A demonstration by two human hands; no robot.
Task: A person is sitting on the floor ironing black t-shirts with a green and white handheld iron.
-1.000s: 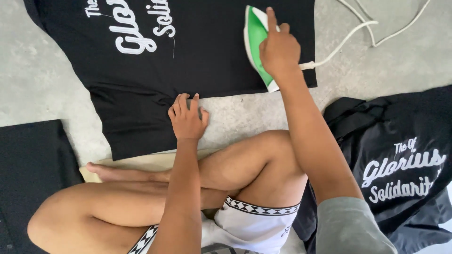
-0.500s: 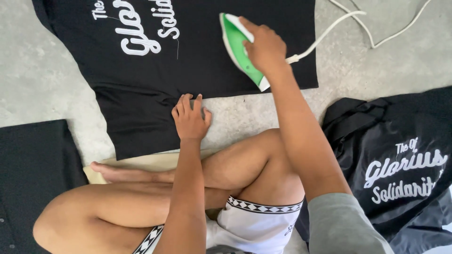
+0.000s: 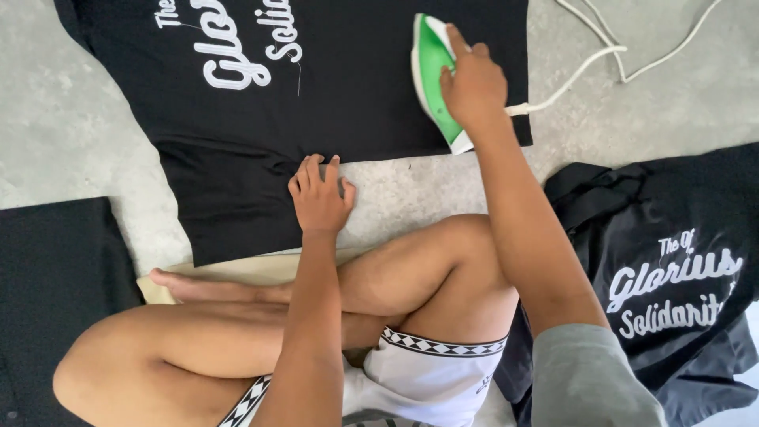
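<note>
We are pressing green-and-white iron (image 3: 433, 79) with right hand (image 3: 474, 83) on black printed T-shirt (image 3: 316, 95), left hand (image 3: 320, 198) flattening its hem on concrete floor (image 3: 63, 134).

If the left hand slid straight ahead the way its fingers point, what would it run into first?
The left hand rests at the hem of the spread black T-shirt, fingers pointing up the picture. Going straight on, it would probably slide further onto that shirt's fabric; the green iron lies off to the right.

This looks like a home or small garment workspace with a bare grey concrete floor (image 3: 95, 119). Black printed T-shirts (image 3: 316, 79) lie spread straight on it (no ironing board), beside a green-and-white iron (image 3: 433, 79) with its white cord (image 3: 601, 55).
</note>
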